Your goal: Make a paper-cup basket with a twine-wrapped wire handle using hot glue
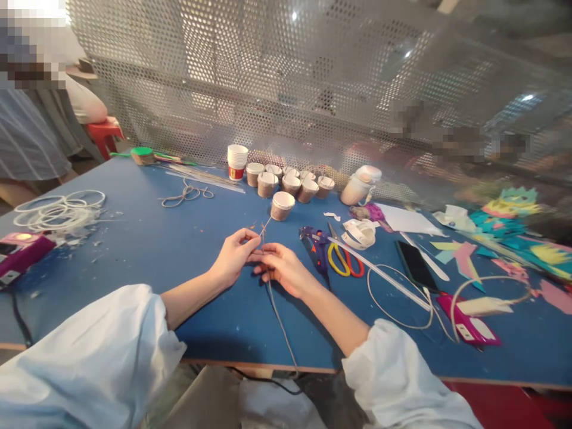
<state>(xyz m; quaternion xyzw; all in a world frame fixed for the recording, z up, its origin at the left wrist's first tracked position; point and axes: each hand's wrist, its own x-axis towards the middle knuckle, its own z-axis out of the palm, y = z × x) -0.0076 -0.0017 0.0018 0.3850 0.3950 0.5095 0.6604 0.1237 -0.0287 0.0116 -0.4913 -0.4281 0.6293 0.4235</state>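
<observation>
In the head view, the left hand (232, 257) has its thumb and forefinger pinched together on a thin grey-beige cord (280, 322). The right hand (286, 271) meets it fingertip to fingertip, its fingers loosely curled beside the cord — whether they grip it, I cannot tell. The cord runs down from the hands between the forearms to the near edge of the blue tabletop (147, 250); its short upper length points towards a small white-rimmed cup wrapped in brown material (280, 211), upright just beyond the fingers. Whether the two touch is unclear. Behind that cup stands a cluster of similar brown-wrapped cups (267, 186), with a stack of white-and-red paper cups (237, 162) at its left. To the right of the hands lie a dark blue glue gun (319, 245), scissors with yellow and red handles (339, 265) and a black phone (415, 265) — near one another. A loose white coil (62, 214) lies far left.
</observation>
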